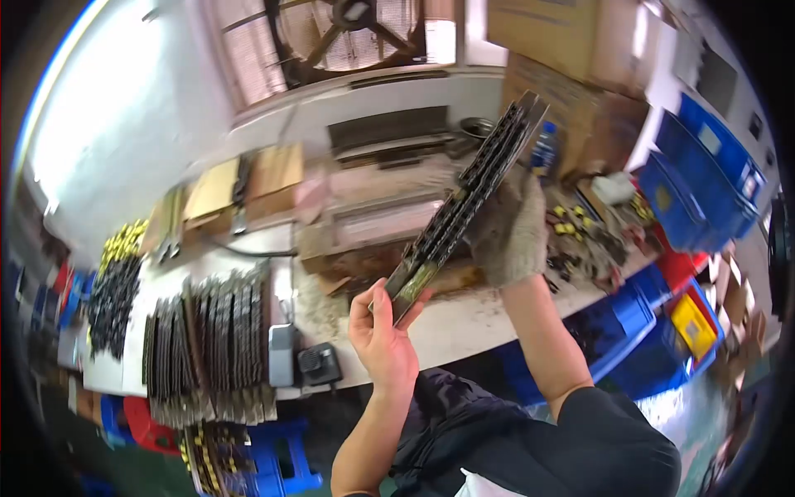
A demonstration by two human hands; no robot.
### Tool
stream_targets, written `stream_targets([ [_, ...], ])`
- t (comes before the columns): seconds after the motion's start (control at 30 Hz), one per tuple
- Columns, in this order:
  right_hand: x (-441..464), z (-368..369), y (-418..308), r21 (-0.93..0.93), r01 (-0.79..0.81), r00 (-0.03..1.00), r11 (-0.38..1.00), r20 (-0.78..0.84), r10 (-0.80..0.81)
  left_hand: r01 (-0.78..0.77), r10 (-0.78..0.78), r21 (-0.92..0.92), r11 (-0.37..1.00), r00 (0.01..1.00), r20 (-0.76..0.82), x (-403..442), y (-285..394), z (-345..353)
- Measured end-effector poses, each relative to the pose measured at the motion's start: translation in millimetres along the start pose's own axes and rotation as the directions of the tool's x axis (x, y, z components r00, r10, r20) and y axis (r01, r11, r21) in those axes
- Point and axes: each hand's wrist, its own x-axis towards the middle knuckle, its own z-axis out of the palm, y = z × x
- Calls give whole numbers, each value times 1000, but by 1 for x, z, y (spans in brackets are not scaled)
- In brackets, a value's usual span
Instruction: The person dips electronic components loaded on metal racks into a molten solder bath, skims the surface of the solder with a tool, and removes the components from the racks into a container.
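A long, narrow metal rail [468,203] lined with dark chain-like parts is held up at a slant in front of me, its far end toward the upper right. My left hand [385,335] is bare and pinches the lower end, thumb on top and fingers beneath. My right hand [517,236], in a grey, dirt-stained work glove, grips the rail from behind along its right side; most of its fingertips are hidden. Below the rail, a worn work fixture [364,224] stands on the white table [431,335].
A row of similar dark strips [207,340] lies at left, beside a grey box [282,354] and a black device [320,363]. Yellow-and-black parts [116,286] are piled farther left. Blue bins [617,319], loose parts [580,236] and a bottle [543,149] are at right.
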Motion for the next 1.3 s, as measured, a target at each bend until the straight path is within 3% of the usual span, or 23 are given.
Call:
stream_targets([
  [0.13,10,-42,-18,-52,77,997,996,-24,-78,119,-119,4,993,992,50,-13,-25,4],
  [0.37,17,-51,-31,-77,48,985,996,-160,-60,248,-284,206,946,944,166,-7,-26,3],
  [0.43,23,-63,-29,-116,54,979,992,-189,-76,394,-451,243,886,854,259,-3,-25,0],
  [0.47,25,-67,-29,-163,55,974,985,-208,-89,398,-457,249,883,850,263,1,-23,0],
  [0.53,16,-63,-29,-85,23,985,996,-171,-38,486,-587,331,809,697,412,7,-21,4],
  [0.57,17,-69,-29,-98,-5,985,995,-172,-12,543,-636,331,771,653,410,9,-19,12],
  [0.73,3,-72,-37,-127,-4,999,992,-40,-1,544,-665,386,745,557,497,3,-34,25],
  [0.9,-24,-54,-63,-121,85,995,989,64,-78,495,-616,368,787,608,500,-13,-49,36],
  [1.0,-25,-81,-86,-161,12,1000,987,3,-12,445,-604,411,796,638,478,-20,-58,44],
  [1.03,-43,-87,-94,-304,213,976,928,23,-216,363,-588,476,801,627,510,-24,-66,49],
  [1.07,-48,-94,-100,-309,227,972,924,8,-236,265,-567,535,802,619,543,-26,-71,53],
  [1.13,-62,-104,-111,-259,221,953,940,-147,-265,295,-592,533,793,580,559,-33,-78,59],
  [1.2,-85,-113,-125,-303,208,956,930,-139,-259,283,-572,520,806,600,559,-38,-84,70],
  [1.3,-115,-130,-135,-402,271,961,874,61,-270,220,-547,542,811,613,570,-46,-98,82],
])
